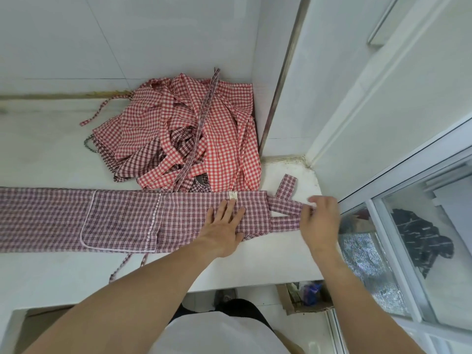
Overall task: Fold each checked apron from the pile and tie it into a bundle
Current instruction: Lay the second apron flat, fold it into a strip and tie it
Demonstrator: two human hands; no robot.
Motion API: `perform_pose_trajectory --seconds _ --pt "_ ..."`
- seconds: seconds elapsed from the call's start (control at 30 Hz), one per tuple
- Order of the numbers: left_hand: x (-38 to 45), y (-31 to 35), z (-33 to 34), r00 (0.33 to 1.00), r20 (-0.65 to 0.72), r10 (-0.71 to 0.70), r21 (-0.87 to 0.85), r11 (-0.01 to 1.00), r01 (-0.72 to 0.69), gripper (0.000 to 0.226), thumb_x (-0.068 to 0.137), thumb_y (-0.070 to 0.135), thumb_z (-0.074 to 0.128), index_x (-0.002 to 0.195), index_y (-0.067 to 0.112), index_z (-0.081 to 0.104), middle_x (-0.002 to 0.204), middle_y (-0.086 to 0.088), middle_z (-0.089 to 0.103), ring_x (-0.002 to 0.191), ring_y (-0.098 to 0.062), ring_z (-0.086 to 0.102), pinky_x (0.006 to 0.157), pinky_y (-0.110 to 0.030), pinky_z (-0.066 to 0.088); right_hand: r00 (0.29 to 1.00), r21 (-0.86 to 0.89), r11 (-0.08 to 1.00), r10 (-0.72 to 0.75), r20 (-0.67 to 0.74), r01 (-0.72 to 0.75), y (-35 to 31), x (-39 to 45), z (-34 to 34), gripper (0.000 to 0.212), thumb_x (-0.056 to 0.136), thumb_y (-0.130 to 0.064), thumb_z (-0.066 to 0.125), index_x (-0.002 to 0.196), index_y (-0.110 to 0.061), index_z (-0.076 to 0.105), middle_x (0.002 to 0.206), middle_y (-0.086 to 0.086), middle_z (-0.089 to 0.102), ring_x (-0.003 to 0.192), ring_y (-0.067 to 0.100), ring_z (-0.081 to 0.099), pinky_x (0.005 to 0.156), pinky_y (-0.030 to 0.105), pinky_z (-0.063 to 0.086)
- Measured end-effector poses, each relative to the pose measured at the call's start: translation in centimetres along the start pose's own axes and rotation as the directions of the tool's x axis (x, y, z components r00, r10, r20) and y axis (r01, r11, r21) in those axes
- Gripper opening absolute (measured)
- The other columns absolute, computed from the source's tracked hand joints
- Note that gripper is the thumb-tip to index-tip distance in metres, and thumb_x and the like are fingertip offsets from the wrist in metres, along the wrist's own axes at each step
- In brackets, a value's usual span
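Head view: your work surface is a white counter (pixel 51 154) set into a tiled corner. A tangled pile of red checked aprons (pixel 184 129) lies against the back wall, its straps trailing toward you and touching the far edge of the apron you are folding; the count in the pile cannot be told. One dark checked apron (pixel 115 221) lies folded into a long band across the counter, pocket side up. Your left hand (pixel 224 229) rests flat on it, fingers straight and spread, gripping nothing. Your right hand (pixel 319 218) pinches the neck strap (pixel 286 204) at the band's right end. Below the counter edge, a cardboard box (pixel 304 297) holds blue and white packaging. A sliding window (pixel 408 226) borders the right side.
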State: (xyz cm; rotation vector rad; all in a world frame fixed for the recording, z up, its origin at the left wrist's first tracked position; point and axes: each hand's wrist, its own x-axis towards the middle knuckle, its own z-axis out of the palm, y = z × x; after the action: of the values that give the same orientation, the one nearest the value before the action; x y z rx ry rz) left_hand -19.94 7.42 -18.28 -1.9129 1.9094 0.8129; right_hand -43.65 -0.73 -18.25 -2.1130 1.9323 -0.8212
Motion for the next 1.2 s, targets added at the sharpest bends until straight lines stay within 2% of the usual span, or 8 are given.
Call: perform_pose_trajectory --seconds 0.1,0.17,0.27,0.63,0.83,0.97,1.07,1.2 --pt "-0.1 0.2 -0.1 1.000 0.007 -0.011 0.023 1.000 0.011 0.069 0.105 0.050 0.020 0.153 0.028 -0.024 0.156 -0.003 -0.040 0.145 -0.024 -0.034 0.120 -0.055 -0.012 0.924 0.099 0.942 -0.335 0.182 0.322 -3.9 -1.6 2.1 0.027 0.095 -0.013 0.053 0.118 -0.006 0.064 0.126 0.013 0.058 0.120 0.031 0.051 0.101 0.051 0.044" --pt "-0.2 0.1 0.0 1.000 0.005 -0.019 0.077 0.997 0.018 0.067 0.104 0.053 0.013 0.151 0.027 -0.028 0.154 -0.002 -0.042 0.144 -0.024 -0.035 0.119 -0.058 -0.014 0.765 0.140 0.844 -0.529 0.368 0.517 -5.6 -2.9 3.2 0.041 0.103 -0.022 0.043 0.141 -0.012 0.051 0.153 0.007 0.041 0.145 0.025 0.031 0.120 0.047 0.026" --pt "-0.2 -0.1 0.5 1.000 0.005 0.001 0.085 0.996 -0.001 0.067 0.102 0.056 0.007 0.149 0.026 -0.031 0.152 0.000 -0.044 0.143 -0.024 -0.037 0.118 -0.058 -0.015 0.632 0.082 0.787 -0.549 0.547 0.612 -5.3 -3.5 5.0 0.055 0.106 -0.041 0.026 0.157 -0.020 0.022 0.167 -0.003 0.007 0.154 0.015 -0.002 0.125 0.044 0.004" --pt "-3.0 -6.9 2.5 0.881 -0.465 -0.081 0.017 0.995 0.100 0.061 0.103 0.046 0.009 0.159 0.022 0.001 0.167 0.000 -0.006 0.152 -0.022 -0.019 0.121 -0.055 -0.008 0.642 -0.107 0.810 -0.369 0.672 0.577 -1.2 -2.1 4.4 0.063 0.102 -0.057 0.001 0.159 -0.030 0.007 0.166 -0.008 -0.004 0.153 0.011 -0.009 0.122 0.047 -0.001" --pt "-6.3 -13.6 4.6 0.805 -0.210 -0.554 -0.209 0.830 0.517 0.074 0.091 0.071 -0.008 0.150 0.031 -0.031 0.160 -0.011 -0.031 0.147 -0.036 -0.027 0.116 -0.064 -0.012 0.642 -0.095 0.829 -0.349 0.683 0.551 1.1 -0.7 2.7 0.070 0.097 -0.063 -0.002 0.158 -0.031 0.011 0.166 -0.010 0.000 0.152 0.007 -0.009 0.123 0.044 -0.007" --pt "-6.7 -14.8 4.2 0.840 -0.027 -0.541 -0.219 0.823 0.524 0.080 0.087 0.076 -0.003 0.144 0.033 -0.040 0.142 -0.009 -0.051 0.143 -0.038 -0.035 0.113 -0.066 -0.015 0.757 -0.200 0.858 -0.280 0.590 0.473 -3.1 -0.7 2.6 0.061 0.091 -0.042 0.043 0.145 -0.015 0.048 0.157 0.008 0.036 0.148 0.028 0.027 0.117 0.064 0.017" --pt "-6.7 -14.5 3.3 0.850 0.033 -0.527 -0.205 0.828 0.521 0.084 0.090 0.077 0.005 0.146 0.031 -0.037 0.142 -0.010 -0.050 0.143 -0.040 -0.034 0.115 -0.069 -0.010 0.800 0.015 0.908 -0.376 0.468 0.419 -9.2 -3.1 2.9 0.054 0.086 -0.031 0.060 0.135 -0.010 0.054 0.146 0.012 0.046 0.140 0.033 0.035 0.116 0.059 0.028" --pt "-7.8 -15.4 1.2 0.893 0.065 -0.444 -0.184 0.875 0.449 0.100 0.084 0.083 0.035 0.153 0.036 -0.021 0.161 -0.012 -0.029 0.148 -0.040 -0.021 0.115 -0.067 0.003 0.421 0.239 0.814 -0.497 0.759 0.530 -14.7 -7.3 4.5 0.080 0.091 -0.049 0.051 0.158 -0.025 0.013 0.167 0.003 -0.003 0.152 0.027 -0.011 0.122 0.050 -0.004"
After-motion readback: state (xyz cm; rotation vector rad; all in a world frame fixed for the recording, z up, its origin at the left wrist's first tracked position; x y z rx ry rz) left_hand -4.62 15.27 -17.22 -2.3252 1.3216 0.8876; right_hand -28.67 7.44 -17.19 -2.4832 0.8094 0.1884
